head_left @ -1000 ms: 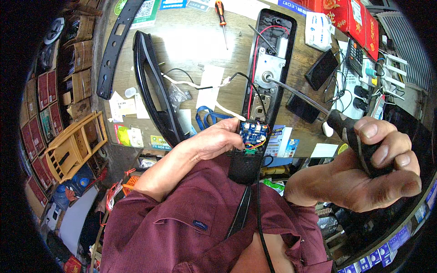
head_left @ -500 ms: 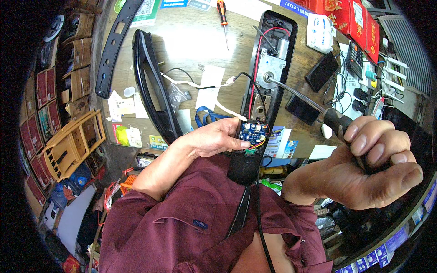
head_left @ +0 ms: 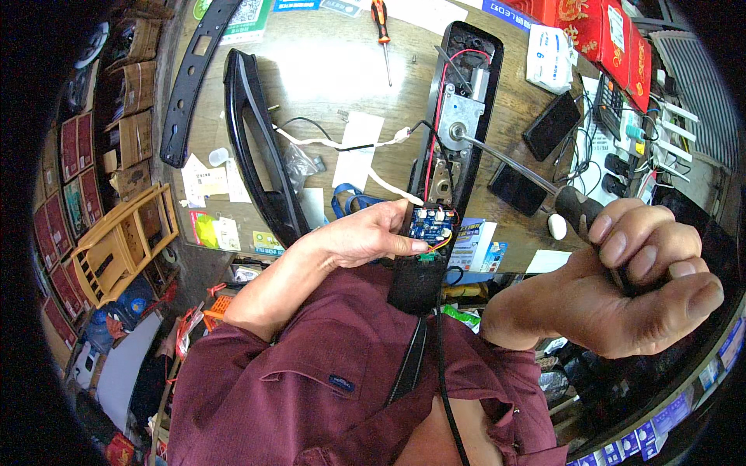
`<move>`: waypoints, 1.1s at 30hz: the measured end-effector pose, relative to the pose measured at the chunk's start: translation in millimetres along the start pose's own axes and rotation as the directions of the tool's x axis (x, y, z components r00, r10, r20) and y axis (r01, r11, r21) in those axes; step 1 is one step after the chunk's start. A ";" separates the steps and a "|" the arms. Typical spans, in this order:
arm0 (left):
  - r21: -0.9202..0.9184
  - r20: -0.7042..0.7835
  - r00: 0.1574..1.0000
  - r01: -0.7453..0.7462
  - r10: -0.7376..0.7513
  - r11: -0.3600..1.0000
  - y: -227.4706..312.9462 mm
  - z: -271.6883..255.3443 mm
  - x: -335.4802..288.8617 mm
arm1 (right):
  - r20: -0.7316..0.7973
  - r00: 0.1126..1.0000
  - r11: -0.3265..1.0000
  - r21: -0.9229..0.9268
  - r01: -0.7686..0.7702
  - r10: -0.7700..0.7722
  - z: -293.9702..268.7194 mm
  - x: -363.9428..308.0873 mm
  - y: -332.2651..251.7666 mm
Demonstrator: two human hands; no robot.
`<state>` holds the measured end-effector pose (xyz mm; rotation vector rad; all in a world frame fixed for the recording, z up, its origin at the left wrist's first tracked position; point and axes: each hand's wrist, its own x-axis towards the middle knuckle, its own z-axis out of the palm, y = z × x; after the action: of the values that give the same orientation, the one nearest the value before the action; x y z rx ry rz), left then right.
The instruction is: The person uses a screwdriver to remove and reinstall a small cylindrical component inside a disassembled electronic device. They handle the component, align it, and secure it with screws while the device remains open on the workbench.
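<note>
A long black housing [head_left: 479,85] lies across the table edge toward me, its inside exposed with a metal motor plate [head_left: 457,110], red and black wires, and a blue circuit board [head_left: 431,224] near my body. My left hand [head_left: 377,233] grips the housing's near end beside the board, thumb along the board's lower edge. My right hand [head_left: 649,276] is closed around the dark handle of a screwdriver [head_left: 576,208]. Its shaft slants left, and the tip meets the round hub on the motor plate. A white cable [head_left: 311,140] runs from the housing to a black curved handle cover [head_left: 250,124].
An orange-handled screwdriver [head_left: 381,23] lies at the back. To the right are two dark phones [head_left: 552,124], a calculator [head_left: 608,105], tangled cables, a white power strip [head_left: 672,132] and red boxes [head_left: 614,46]. A black curved strip [head_left: 189,93] lies at the left; a wooden chair [head_left: 124,248] stands beyond.
Hardly anything differs. Both hands keep their places, the screwdriver tip stays at the hub, and the view has shifted very slightly.
</note>
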<state>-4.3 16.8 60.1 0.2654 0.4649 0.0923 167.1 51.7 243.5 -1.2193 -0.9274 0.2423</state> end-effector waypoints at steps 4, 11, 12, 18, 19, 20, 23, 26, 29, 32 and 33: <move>0.006 0.011 1.000 -0.027 0.027 1.000 -2.0 -1.3 0.5 | 0.008 1.000 0.997 -0.071 0.030 -0.029 -1.0 0.7 2.2; 0.011 0.002 1.000 -0.006 0.006 1.000 -2.2 -0.5 -0.8 | -0.012 1.000 0.998 -0.060 0.004 -0.005 -3.0 2.2 2.1; 0.014 -0.001 1.000 -0.008 0.008 1.000 -2.1 -0.2 -1.0 | -0.022 1.000 0.998 -0.057 0.001 -0.002 -2.5 1.9 2.0; 0.030 -0.002 1.000 -0.007 0.007 1.000 0.0 2.0 -2.0 | 0.000 1.000 0.998 -0.057 0.021 -0.021 1.4 1.1 3.3; 0.029 0.010 1.000 -0.018 0.017 0.999 0.6 2.6 -2.3 | 0.005 1.000 0.998 -0.051 0.026 -0.026 1.5 1.1 3.7; 0.029 -0.003 1.000 -0.007 0.007 1.000 1.2 3.2 -2.6 | 0.005 1.000 1.000 -0.020 0.021 -0.021 1.4 0.9 3.7; 0.030 -0.009 1.000 -0.002 0.003 1.000 2.9 4.6 -3.4 | 0.043 0.999 1.000 0.007 0.013 -0.014 -1.5 0.1 4.6; 0.028 -0.009 1.000 0.007 -0.007 1.000 3.7 4.3 -3.3 | 0.163 0.983 0.992 0.112 0.061 -0.079 -7.1 0.7 11.1; 0.013 -0.009 1.000 0.012 -0.012 1.000 2.6 3.4 -3.4 | 0.343 0.932 0.972 0.230 0.041 -0.120 -17.2 5.4 15.9; -0.004 -0.009 1.000 0.012 -0.012 1.000 1.0 3.2 -3.0 | 0.519 0.842 0.941 0.335 -0.043 -0.146 -30.2 18.1 21.7; 0.003 -0.009 1.000 0.014 -0.014 1.000 0.9 3.2 -2.9 | 0.559 0.809 0.924 0.378 -0.054 -0.181 -33.3 22.2 26.5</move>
<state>-5.4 16.5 64.4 0.2649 0.4759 0.0795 213.0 52.0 229.4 -0.7466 -1.3812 0.7436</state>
